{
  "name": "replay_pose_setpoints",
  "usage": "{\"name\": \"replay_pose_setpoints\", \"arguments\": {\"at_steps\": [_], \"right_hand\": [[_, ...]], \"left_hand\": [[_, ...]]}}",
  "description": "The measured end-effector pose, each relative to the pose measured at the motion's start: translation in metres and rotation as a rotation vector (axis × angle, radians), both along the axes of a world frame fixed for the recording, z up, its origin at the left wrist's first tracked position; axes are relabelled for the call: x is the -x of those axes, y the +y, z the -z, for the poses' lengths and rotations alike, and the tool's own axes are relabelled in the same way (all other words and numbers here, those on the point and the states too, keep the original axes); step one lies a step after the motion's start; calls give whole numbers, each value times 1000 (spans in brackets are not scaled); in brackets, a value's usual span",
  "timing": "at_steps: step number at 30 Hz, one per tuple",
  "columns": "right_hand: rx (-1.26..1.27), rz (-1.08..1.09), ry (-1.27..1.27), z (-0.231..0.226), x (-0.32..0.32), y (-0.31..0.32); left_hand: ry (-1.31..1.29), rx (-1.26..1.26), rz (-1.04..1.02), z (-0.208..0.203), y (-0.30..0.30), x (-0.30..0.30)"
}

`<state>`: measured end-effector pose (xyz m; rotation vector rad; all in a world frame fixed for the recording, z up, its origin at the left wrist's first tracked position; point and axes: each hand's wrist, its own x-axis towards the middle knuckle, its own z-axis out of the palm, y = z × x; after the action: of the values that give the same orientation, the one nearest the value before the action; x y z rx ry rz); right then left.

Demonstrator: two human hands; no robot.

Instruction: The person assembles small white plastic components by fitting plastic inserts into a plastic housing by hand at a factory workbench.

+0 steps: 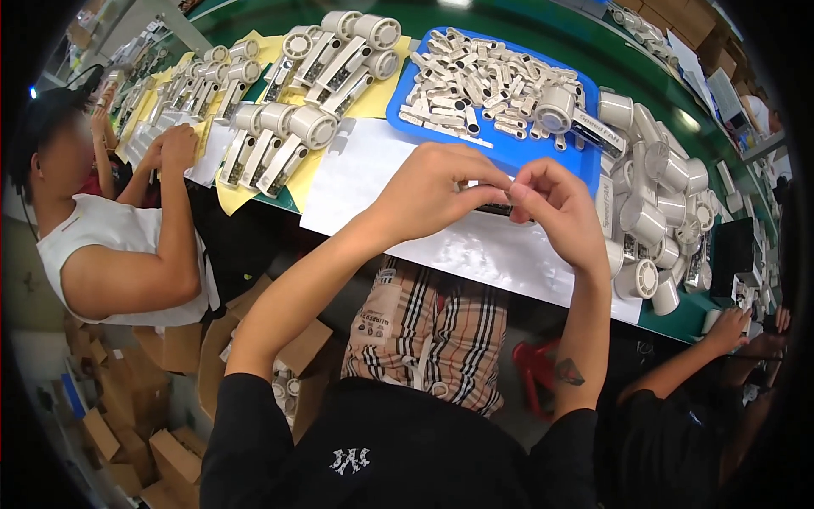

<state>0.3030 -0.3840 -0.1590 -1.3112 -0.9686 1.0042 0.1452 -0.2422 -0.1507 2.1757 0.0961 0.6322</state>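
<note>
Over the front of the white paper sheet (360, 182), my left hand (437, 188) and my right hand (561, 210) meet, thumbs and fingers pinched together. Between them is a small dark-edged piece (494, 208), mostly hidden by my fingers, so its kind does not show. Just beyond my hands stands a blue tray (509, 153) full of small cream plastic pieces (462, 81) with dark ends. A cream handheld fan (555, 110) lies across the tray's right side, its handle pointing right.
Many cream handheld fans (649, 216) are heaped right of the tray. Other fans (275, 140) with opened handles rest on yellow paper (233, 199) at left. A co-worker (127, 254) sits left; another's arm (687, 365) reaches in at right. Cardboard boxes (127, 407) stand lower left.
</note>
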Motion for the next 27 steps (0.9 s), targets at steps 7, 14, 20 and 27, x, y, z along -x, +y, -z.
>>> {"name": "replay_pose_setpoints", "arguments": {"at_steps": [7,14,20,27], "right_hand": [[-109,132,-704,7,3,-2],[-45,125,-816,25,15,6],[16,94,-779,26,17,14],[21,155,-999,38,25,20]], "left_hand": [[-1,-51,-13,13,8,1],[193,-141,-64,47,15,5],[142,-166,-69,59,21,5],[106,-215,-69,74,30,3]]}}
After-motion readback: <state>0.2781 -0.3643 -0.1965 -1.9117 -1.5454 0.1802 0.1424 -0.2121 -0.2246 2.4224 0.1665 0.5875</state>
